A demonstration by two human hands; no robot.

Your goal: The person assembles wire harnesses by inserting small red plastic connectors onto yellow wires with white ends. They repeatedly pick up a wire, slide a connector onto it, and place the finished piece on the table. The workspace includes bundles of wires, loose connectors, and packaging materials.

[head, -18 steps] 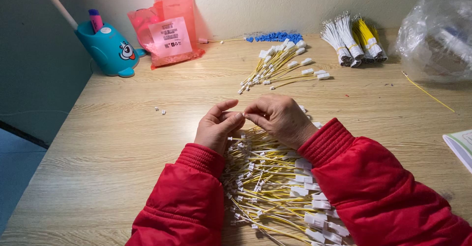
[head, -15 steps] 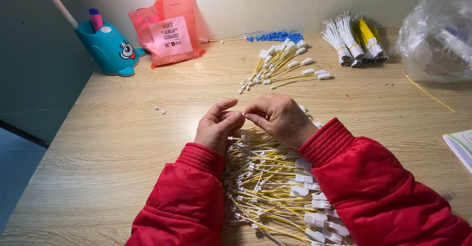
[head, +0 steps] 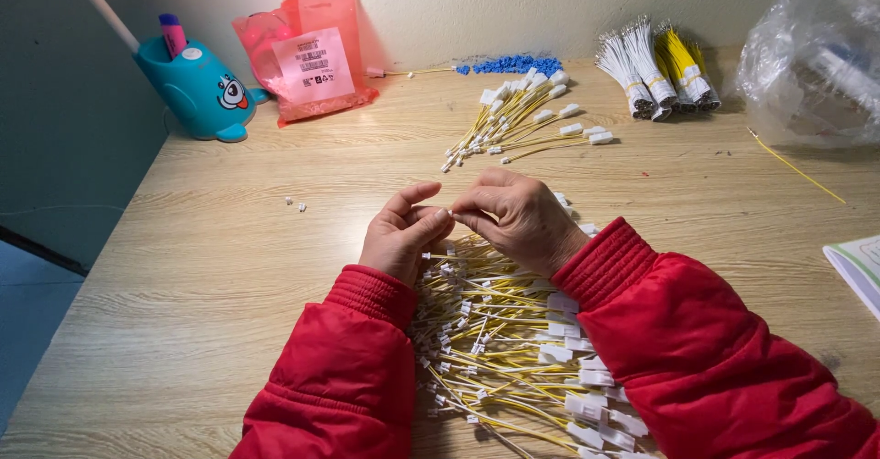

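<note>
Left hand (head: 401,237) and right hand (head: 513,219) met fingertip to fingertip, pinching something too small to make out. Hovered over the loose heap of thin yellow wires with white plastic connectors (head: 513,349) on the pale wooden table (head: 202,285), between the red sleeves (head: 697,349).

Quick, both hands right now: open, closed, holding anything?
Left hand: fingers pinched shut at the fingertips on something too small to make out.
Right hand: closed, fingertips meeting the left's above the pile of yellow wires; what it grips is hidden.
</note>
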